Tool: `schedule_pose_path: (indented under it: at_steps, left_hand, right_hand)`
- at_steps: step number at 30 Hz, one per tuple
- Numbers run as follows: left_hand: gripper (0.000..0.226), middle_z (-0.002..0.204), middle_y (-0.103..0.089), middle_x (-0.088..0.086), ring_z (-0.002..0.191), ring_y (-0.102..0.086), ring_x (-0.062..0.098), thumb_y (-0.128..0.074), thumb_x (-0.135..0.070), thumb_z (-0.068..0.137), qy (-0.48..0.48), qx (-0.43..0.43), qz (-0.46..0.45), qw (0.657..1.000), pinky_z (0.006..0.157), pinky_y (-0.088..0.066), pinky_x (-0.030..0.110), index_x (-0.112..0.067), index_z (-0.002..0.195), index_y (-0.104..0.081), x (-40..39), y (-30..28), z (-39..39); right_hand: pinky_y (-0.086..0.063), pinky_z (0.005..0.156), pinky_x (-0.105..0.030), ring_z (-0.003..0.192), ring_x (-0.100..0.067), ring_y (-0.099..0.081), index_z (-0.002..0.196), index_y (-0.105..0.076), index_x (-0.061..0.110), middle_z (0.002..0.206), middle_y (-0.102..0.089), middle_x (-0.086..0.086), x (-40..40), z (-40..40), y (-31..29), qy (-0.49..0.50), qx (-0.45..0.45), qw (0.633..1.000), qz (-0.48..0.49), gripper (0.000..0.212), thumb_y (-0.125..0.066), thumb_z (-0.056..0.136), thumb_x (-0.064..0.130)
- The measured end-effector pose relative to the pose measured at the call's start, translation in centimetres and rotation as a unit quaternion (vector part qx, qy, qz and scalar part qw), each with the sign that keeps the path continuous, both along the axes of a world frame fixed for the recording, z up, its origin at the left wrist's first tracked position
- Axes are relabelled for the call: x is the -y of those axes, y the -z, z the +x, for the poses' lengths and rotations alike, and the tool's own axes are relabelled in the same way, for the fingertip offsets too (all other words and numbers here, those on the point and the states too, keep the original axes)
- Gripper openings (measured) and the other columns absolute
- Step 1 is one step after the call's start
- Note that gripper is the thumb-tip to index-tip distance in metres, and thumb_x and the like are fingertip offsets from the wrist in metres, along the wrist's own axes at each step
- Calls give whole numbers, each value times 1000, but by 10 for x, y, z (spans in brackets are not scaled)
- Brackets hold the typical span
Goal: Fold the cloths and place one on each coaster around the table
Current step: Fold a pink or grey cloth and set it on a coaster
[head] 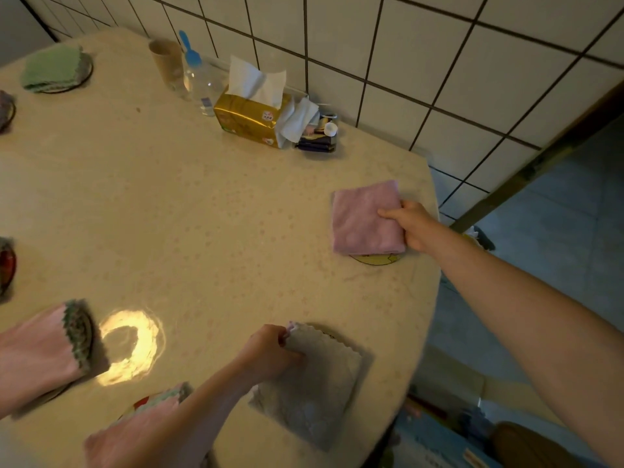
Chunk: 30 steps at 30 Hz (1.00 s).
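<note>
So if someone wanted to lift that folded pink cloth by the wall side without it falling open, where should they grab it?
Probably at the edge where the right hand already pinches it. The pink cloth lies flat and folded square over the coaster, and that edge faces the table rim, so a hand from the rim side can clamp all the layers together.

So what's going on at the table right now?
A person is laying folded cloths on coasters. The right hand grips a folded pink cloth lying over a coaster by the table edge. The left hand pinches a corner of the beige cloth nearer the camera.
</note>
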<state>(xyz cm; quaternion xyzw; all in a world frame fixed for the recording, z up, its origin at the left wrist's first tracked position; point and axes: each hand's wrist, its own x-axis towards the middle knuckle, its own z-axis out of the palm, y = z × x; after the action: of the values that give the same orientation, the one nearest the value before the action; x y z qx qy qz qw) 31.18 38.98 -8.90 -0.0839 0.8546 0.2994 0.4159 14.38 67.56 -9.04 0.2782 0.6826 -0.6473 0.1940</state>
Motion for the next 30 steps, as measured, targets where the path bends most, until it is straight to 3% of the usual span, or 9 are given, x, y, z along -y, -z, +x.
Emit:
schedule_pose_path:
  at_steps: [7,12,15,18,20,24,25,27,30]
  left_hand:
    - [34,112,-67,-4,104,-62,14,-69,-31,86,-1,31,151,988,94,-51,37,-23,118,-60,6,-4,-12]
    - [37,116,-65,-4,107,-62,14,-68,-28,87,-28,48,211,976,94,-51,31,-25,122,-56,4,-6,-15]
    - [40,117,-67,-2,106,-65,15,-72,-29,83,-96,119,276,949,94,-53,33,-27,121,-58,3,-4,-10]
    - [39,116,-67,-3,105,-64,10,-70,-27,86,-50,82,255,962,93,-53,29,-25,122,-57,1,-1,-6]
    - [36,114,-67,-5,102,-64,6,-69,-24,87,-25,49,233,971,90,-53,26,-22,121,-58,0,0,-6]
    - [43,114,-65,-5,105,-61,12,-73,-35,81,21,-1,172,985,95,-50,41,-24,119,-56,2,3,-11]
    - [46,113,-65,-4,104,-61,14,-74,-38,79,23,-9,154,988,94,-50,42,-25,119,-55,2,5,-11]
    - [52,111,-63,-3,102,-61,17,-74,-38,80,17,-27,113,993,87,-52,36,-30,123,-47,3,4,-8]
    - [65,106,-59,-4,94,-62,16,-72,-31,81,9,-75,60,995,78,-53,32,-32,134,-35,9,5,-2]
  right_hand:
    - [-52,82,-39,108,-28,-59,126,-53,6,122,-59,-14,-3,18,8,120,70,980,-141,39,-58,88,13]
    - [-52,82,-52,109,-32,-57,122,-55,14,121,-59,-13,-1,32,18,181,57,955,-229,29,-50,93,10]
    - [-55,71,-43,101,-27,-60,117,-56,12,123,-59,-14,3,37,20,215,11,960,-179,26,-50,92,5]
    - [-53,68,-37,100,-24,-59,123,-54,8,125,-57,-14,3,38,17,208,-9,968,-142,32,-52,91,4]
    - [-51,78,-40,104,-25,-56,124,-52,7,127,-55,-13,4,39,14,205,-7,969,-138,33,-52,91,3]
    - [-50,83,-42,102,-24,-57,117,-56,9,120,-58,-10,2,45,13,225,-15,965,-137,27,-55,90,4]
    - [-51,79,-40,97,-22,-59,110,-57,11,117,-60,-10,1,47,13,214,-31,974,-69,22,-58,88,6]
    - [-49,75,-34,95,-19,-60,115,-51,15,114,-59,-7,-1,52,15,117,-93,971,188,33,-61,84,13]
    - [-43,79,-30,102,-25,-54,130,-43,21,125,-45,-9,-7,63,19,-59,-144,890,428,47,-59,86,17]
